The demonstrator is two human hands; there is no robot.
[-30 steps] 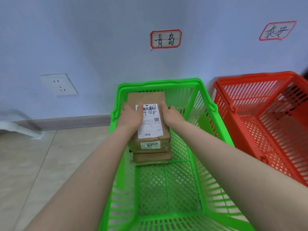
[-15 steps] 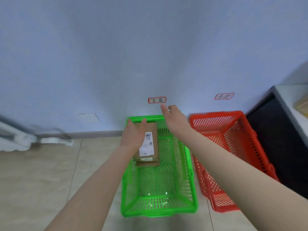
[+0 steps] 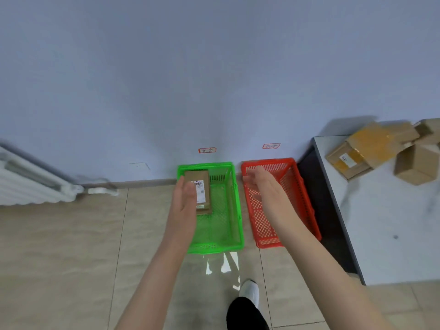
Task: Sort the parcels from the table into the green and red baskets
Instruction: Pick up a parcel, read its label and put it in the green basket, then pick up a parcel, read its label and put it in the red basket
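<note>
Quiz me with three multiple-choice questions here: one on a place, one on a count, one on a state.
1. Where does the labelled parcel lie? A on the floor; B in the green basket; C on the radiator.
2. How many baskets are in view? A one; B two; C three.
3. What are the hands doing? A both grip a parcel; B one grips a basket; C both hold nothing.
Answers: B, it sits inside the green mesh; B, a red basket stands beside the green; C, left hand and right hand are open and empty.
</note>
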